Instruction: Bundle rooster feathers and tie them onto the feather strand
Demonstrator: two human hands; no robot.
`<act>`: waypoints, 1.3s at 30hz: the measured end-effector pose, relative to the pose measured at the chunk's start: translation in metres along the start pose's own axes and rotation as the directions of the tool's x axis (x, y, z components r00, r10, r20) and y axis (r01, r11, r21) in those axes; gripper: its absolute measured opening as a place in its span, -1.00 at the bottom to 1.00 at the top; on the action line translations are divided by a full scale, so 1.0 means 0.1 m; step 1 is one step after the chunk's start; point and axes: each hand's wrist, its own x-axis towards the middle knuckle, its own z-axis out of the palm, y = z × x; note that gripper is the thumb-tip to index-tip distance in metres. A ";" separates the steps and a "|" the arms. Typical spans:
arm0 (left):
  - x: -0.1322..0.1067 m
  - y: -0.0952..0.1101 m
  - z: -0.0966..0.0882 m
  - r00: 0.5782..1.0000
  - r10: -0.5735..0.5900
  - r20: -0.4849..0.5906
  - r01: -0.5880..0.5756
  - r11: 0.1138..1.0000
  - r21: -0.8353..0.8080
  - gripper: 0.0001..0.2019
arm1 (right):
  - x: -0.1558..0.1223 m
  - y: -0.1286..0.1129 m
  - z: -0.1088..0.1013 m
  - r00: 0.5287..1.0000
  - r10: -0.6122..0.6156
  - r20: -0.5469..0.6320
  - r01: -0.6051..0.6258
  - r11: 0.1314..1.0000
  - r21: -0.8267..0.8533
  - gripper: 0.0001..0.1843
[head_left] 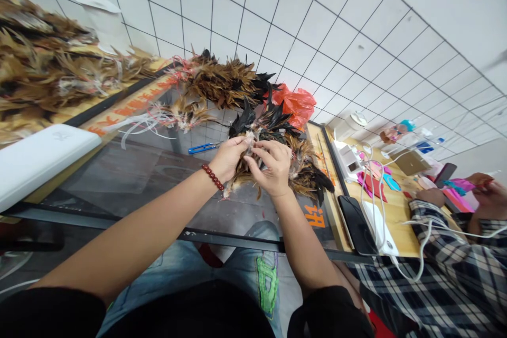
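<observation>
The left hand (228,159) pinches the downy, pale base of a spiky black-and-brown feather bunch (274,117) over the smooth worktop (158,185); the right hand's fingers (264,156) curl close by, their grip unclear.

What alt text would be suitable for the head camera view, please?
A person's left hand pinches brown and black feathers over a glossy tabletop, the right hand close beside it. Blue-handled snips lie near the left hand, a reddish plastic bag behind the feathers; a co-worker's plaid sleeve shows at right.
</observation>
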 end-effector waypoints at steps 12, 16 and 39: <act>0.03 -0.06 -0.05 0.995 0.104 0.003 -0.103 0.985 0.138 -0.79 | 0.09 0.08 0.10 0.946 0.320 -0.052 -0.266 0.858 0.440 -0.81; 0.07 -0.05 -0.07 0.992 0.101 -0.079 -0.091 0.989 0.116 -0.79 | 0.09 0.17 0.12 0.884 0.461 -0.080 -0.354 0.771 0.529 -0.77; 0.06 0.09 -0.01 0.980 0.062 -0.188 -0.061 0.998 0.010 -0.84 | -0.10 -0.17 -1.01 0.633 -0.136 0.762 -0.390 0.795 0.465 -0.83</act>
